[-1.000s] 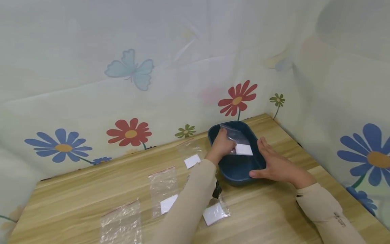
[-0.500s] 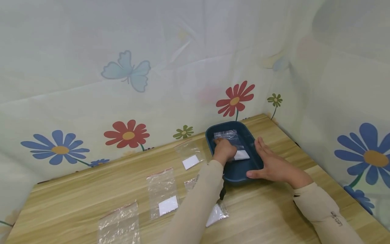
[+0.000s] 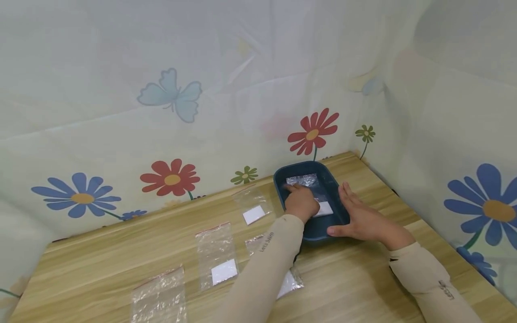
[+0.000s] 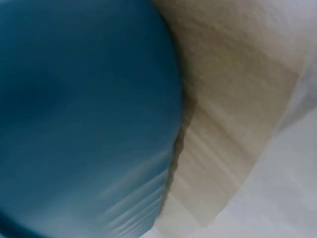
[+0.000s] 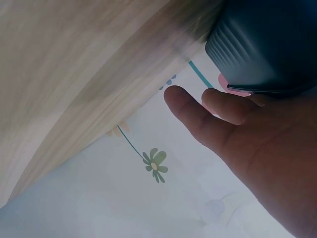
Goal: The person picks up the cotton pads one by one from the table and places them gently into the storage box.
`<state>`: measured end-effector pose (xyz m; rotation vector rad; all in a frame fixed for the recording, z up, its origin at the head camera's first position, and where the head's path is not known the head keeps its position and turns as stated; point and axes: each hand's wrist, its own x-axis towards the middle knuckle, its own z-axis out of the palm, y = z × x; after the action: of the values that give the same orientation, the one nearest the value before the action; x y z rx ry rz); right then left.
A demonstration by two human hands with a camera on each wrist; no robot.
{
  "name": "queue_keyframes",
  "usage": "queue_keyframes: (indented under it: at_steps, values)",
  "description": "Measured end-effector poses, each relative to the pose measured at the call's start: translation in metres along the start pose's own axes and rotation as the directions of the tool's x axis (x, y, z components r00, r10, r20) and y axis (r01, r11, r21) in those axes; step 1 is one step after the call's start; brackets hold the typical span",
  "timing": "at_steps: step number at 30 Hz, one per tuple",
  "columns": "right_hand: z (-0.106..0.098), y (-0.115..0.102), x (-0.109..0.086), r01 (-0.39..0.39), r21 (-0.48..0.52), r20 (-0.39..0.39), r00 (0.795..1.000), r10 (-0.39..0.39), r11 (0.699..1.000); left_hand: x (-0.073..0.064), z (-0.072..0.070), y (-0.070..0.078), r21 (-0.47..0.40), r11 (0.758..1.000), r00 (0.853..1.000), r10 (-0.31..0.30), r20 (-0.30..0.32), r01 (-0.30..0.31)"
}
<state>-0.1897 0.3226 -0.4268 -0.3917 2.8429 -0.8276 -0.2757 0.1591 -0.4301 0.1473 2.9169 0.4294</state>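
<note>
A dark blue plastic bin (image 3: pixel 317 231) stands near the table's far right corner. Inside lies a clear zip bag (image 3: pixel 302 179) with a white card (image 3: pixel 324 208) at its lower end. My left hand (image 3: pixel 300 202) reaches into the bin over the bag, one finger stretched toward the left wall; its other fingers are partly hidden. The bin's outer wall (image 4: pixel 89 109) fills much of the left wrist view. My right hand (image 3: pixel 363 220) rests against the bin's right side, fingers straight and thumb at the near corner. In the right wrist view, that hand (image 5: pixel 262 144) lies along the bin (image 5: pixel 267 49).
More clear zip bags lie on the wooden table (image 3: pixel 101 260): one at the back (image 3: pixel 252 208), one in the middle (image 3: pixel 218 255), one at front left (image 3: pixel 159 296). Another bag (image 3: pixel 292 282) is partly under my left forearm. A flower-patterned wall sheet (image 3: pixel 226 125) borders the table.
The bag has gone from raised in my left hand to lying in the bin. My left hand has then shifted slightly right and nearer. My right hand stays at the bin's side.
</note>
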Motion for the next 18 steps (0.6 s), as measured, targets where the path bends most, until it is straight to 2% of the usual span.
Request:
queue_keyframes:
  at_steps: [4,7,9,11,13,16,18]
  values:
    - [0.000,0.000,0.000,0.002,0.000,0.003,1.000,-0.002,1.000,-0.008,-0.004,0.004,0.134,0.991,0.999,0.030,-0.023,-0.026]
    - [0.001,-0.001,0.001,-0.001,0.000,0.009,1.000,0.001,1.000,-0.015,-0.011,0.005,0.221,0.972,0.994,0.095,-0.054,-0.081]
    - [0.001,-0.001,0.001,-0.001,-0.001,0.012,1.000,0.001,1.000,-0.021,-0.019,0.004,0.227,0.964,0.983,0.163,-0.081,-0.141]
    - [0.001,-0.002,0.001,0.001,-0.002,0.013,1.000,-0.001,1.000,-0.028,-0.030,-0.002,0.192,0.956,0.964,0.244,-0.102,-0.222]
    - [0.001,-0.002,0.001,0.004,-0.003,0.014,1.000,-0.004,1.000,-0.037,-0.043,-0.011,0.132,0.942,0.938,0.325,-0.116,-0.310]
    - [0.000,-0.003,0.001,-0.012,-0.004,0.016,1.000,0.012,1.000,-0.052,-0.064,-0.033,0.034,0.903,0.894,0.429,-0.128,-0.428]
    - [0.000,-0.004,0.001,-0.037,-0.002,0.020,0.999,0.037,0.999,-0.062,-0.076,-0.053,-0.020,0.882,0.875,0.465,-0.136,-0.472]
